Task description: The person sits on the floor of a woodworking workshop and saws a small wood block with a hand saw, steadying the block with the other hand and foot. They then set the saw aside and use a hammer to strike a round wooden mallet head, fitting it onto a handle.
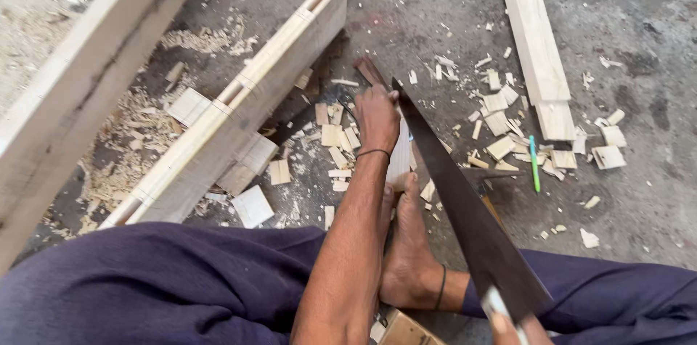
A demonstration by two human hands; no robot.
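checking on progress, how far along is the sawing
Done: many offcuts litter the floor, and the long beam shows cut slots. In hand: left hand steadies a small wood piece under a foot while the right hand works the saw. Left: that piece is uncut.

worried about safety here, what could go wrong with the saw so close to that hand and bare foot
1. The left hand grips the small wood piece right against the saw blade; a slip could likely cut the fingers.
2. The bare foot pins the same piece beside the blade, so a jump of the saw may reach the toes.
3. Loose wood offcuts litter the concrete floor; the piece might shift on them.
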